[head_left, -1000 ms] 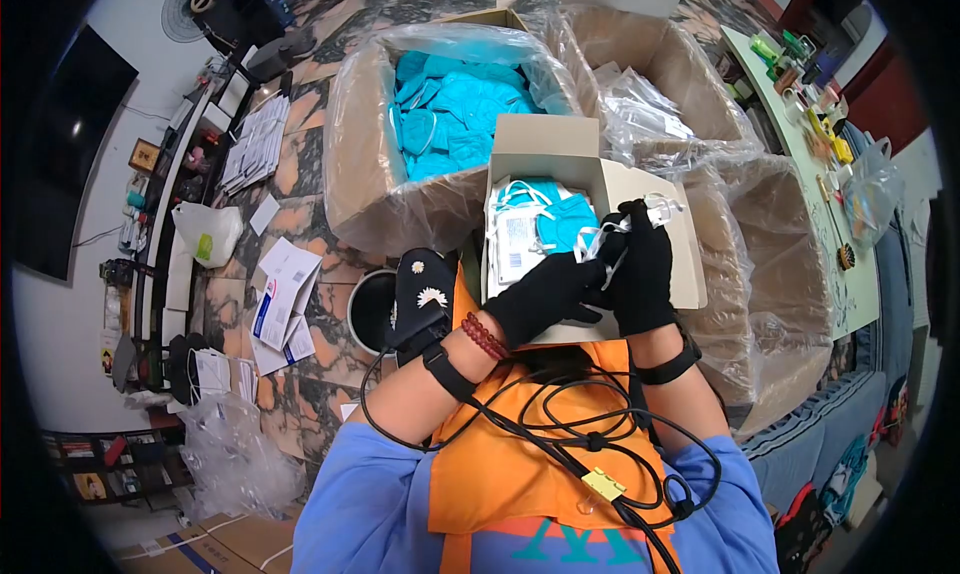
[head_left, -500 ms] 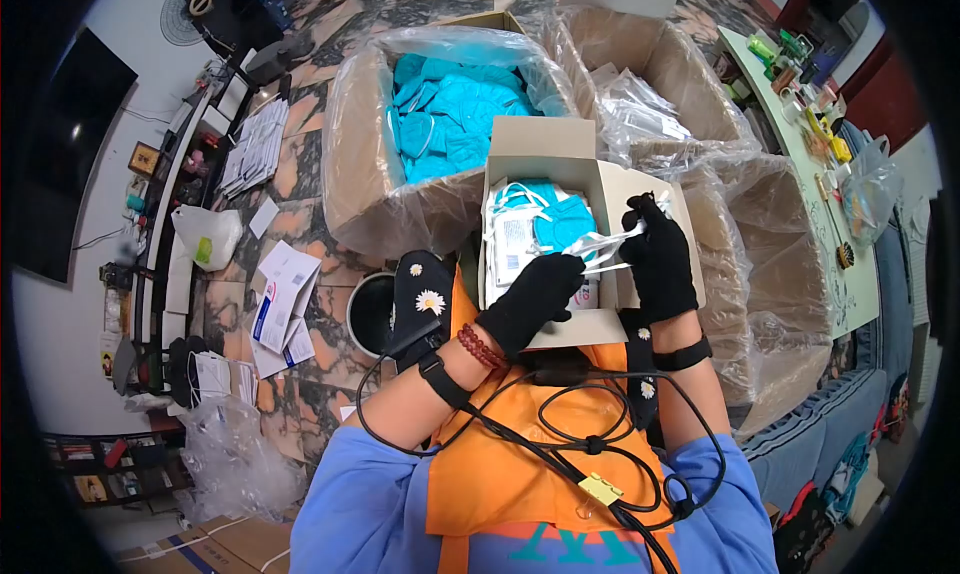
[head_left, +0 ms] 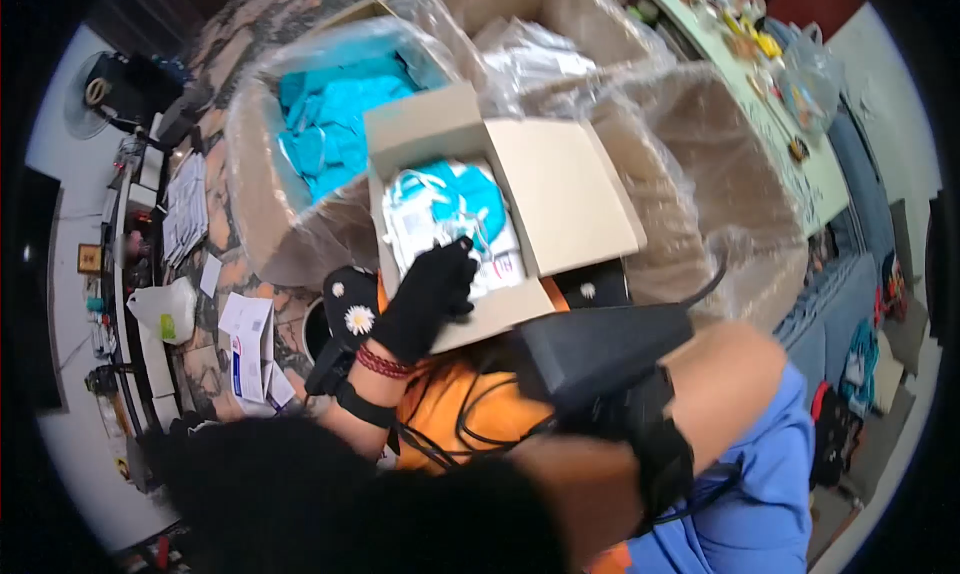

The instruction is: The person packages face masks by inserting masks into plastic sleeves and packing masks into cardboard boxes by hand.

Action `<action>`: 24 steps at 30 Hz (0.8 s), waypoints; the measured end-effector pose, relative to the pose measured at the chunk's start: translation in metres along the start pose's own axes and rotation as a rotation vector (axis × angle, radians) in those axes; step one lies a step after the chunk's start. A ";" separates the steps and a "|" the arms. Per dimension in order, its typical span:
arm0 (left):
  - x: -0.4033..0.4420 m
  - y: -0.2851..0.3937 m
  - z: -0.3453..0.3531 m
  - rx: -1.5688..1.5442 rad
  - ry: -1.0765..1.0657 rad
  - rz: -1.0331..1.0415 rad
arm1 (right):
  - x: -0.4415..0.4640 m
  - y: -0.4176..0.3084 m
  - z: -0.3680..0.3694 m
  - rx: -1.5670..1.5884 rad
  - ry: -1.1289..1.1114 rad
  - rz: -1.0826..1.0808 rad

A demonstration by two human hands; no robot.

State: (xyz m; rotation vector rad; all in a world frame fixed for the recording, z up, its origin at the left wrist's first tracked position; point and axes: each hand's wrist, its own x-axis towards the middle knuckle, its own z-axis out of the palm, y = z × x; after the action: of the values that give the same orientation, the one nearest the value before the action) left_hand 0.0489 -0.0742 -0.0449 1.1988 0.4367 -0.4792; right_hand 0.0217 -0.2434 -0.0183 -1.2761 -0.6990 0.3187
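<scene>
My left hand (head_left: 430,299), in a black knit glove, lies over the front of an open carton (head_left: 570,199). Its fingers are curled at the white straps and packets; what they hold is hidden. In the carton are turquoise face masks (head_left: 478,199) with white straps, beside and above white printed packets (head_left: 412,229). My right hand (head_left: 350,499), also in a black glove, is raised very close to the camera at the lower left. Motion smears its fingers, so anything in them cannot be made out. The right forearm crosses in front of my body, with a black device strapped on.
Behind the carton stands a plastic-lined box (head_left: 265,194) of turquoise masks. Another lined box (head_left: 470,19) holds white packets, and a further lined box (head_left: 740,174) is at right. A pale green table (head_left: 825,174) bears assorted items. Flattened cartons (head_left: 245,349) lie on the floor.
My right hand has left the white straps over the carton and swung up and left toward the camera. My left hand stays at the carton. The view has shifted and tilted.
</scene>
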 end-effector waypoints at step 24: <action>0.000 -0.003 0.012 0.199 -0.103 -0.029 | -0.094 -0.185 0.166 -0.745 0.138 0.310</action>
State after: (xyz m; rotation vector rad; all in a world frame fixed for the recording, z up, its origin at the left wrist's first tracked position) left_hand 0.0482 -0.0864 -0.0433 1.3539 0.3237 -0.6178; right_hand -0.1838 -0.2234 0.1489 -2.1051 -0.5097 0.2203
